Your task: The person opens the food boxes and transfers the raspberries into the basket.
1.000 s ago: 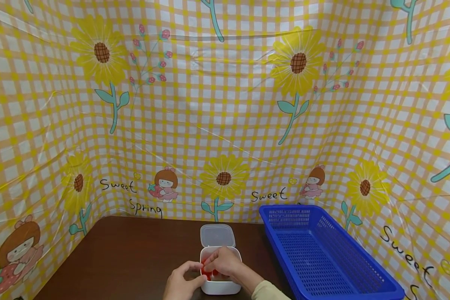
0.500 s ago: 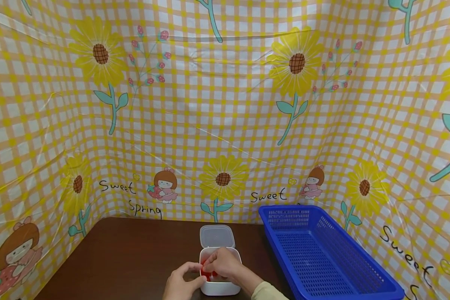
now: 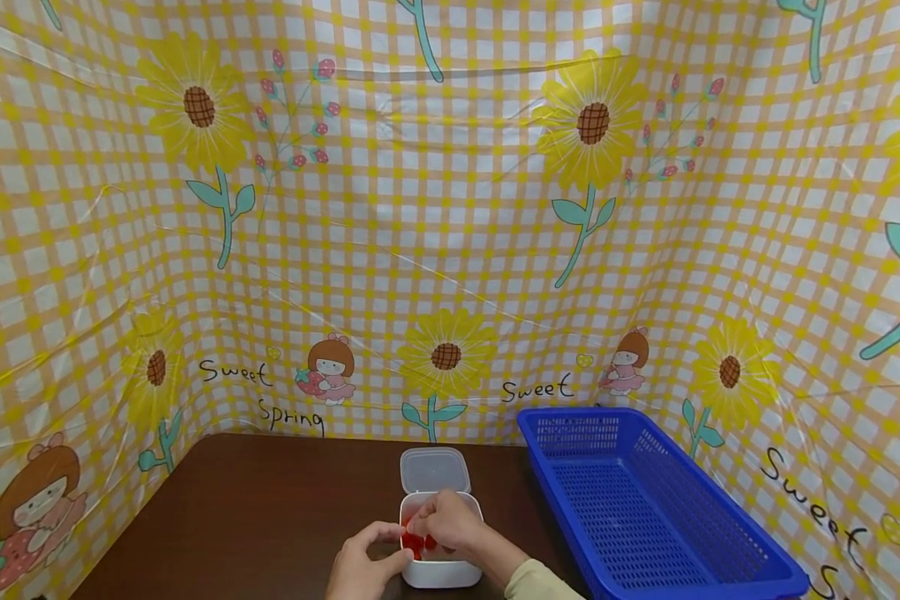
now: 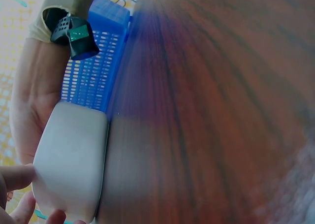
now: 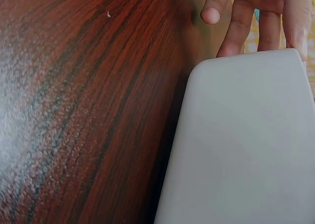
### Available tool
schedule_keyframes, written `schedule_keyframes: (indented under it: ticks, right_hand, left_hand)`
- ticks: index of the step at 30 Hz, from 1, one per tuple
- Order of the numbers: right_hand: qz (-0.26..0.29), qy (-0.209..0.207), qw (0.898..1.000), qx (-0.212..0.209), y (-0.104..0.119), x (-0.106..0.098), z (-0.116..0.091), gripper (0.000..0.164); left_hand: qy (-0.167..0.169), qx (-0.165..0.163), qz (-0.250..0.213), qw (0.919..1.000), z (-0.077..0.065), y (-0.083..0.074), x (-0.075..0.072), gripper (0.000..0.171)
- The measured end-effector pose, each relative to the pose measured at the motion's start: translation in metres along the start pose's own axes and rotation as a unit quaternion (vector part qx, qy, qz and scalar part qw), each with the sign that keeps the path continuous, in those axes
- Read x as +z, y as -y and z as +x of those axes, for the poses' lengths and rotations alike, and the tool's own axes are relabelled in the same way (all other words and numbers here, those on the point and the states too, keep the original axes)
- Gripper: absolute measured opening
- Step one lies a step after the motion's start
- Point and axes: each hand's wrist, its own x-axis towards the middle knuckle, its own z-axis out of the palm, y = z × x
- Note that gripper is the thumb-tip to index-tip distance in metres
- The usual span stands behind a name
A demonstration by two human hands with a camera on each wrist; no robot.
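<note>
A small white plastic box (image 3: 442, 575) stands on the table with its translucent lid (image 3: 435, 471) folded back behind it. Glossy red pieces (image 3: 414, 543) lie inside; their kind is too small to tell. My left hand (image 3: 362, 565) holds the box at its left side, thumb near the front corner; the right wrist view shows its fingers (image 5: 236, 29) against the wall. Inside the box, my right hand (image 3: 450, 525) has its fingertips together at a red piece, which they partly hide. Both wrist views see mostly the box's outer wall (image 4: 74, 155).
A blue perforated plastic basket (image 3: 645, 517) stands on the right of the dark brown wooden table (image 3: 270, 500). Yellow checked cloth (image 3: 450, 208) with flower prints surrounds the table's back and sides. A black wrist device (image 4: 76, 37) sits at the right sleeve.
Inside the box, the right fingers shift slightly among the red pieces. The left hand, box and basket stay in place; the view moves only a little.
</note>
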Motion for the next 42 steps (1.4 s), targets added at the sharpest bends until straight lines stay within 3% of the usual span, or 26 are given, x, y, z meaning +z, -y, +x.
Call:
schedule_keyframes:
  ticks: [10, 17, 21, 28, 42]
  right_hand:
    - [0.0, -0.009, 1.0, 0.008, 0.015, -0.01, -0.004, 0.014]
    - [-0.022, -0.02, 1.0, 0.009, 0.024, -0.022, -0.005, 0.016]
    - [-0.038, -0.032, 0.999, -0.001, 0.03, -0.031, -0.003, 0.018]
    - [-0.059, -0.048, 0.997, 0.008, 0.049, -0.056, -0.006, 0.017]
    - [-0.062, -0.093, 0.994, 0.019, 0.065, -0.115, -0.007, 0.015]
  left_hand:
    - [-0.001, 0.016, -0.033, 0.9993, -0.001, 0.0, 0.002, 0.029]
    - [0.006, -0.006, -0.041, 0.9991, -0.002, 0.0, 0.001, 0.031]
    - [0.007, -0.002, -0.047, 0.9989, -0.002, 0.001, 0.001, 0.03]
    - [-0.01, 0.011, -0.021, 0.9997, -0.001, -0.001, 0.002, 0.03]
    - [-0.014, 0.004, -0.032, 0.9994, -0.002, -0.004, 0.002, 0.029]
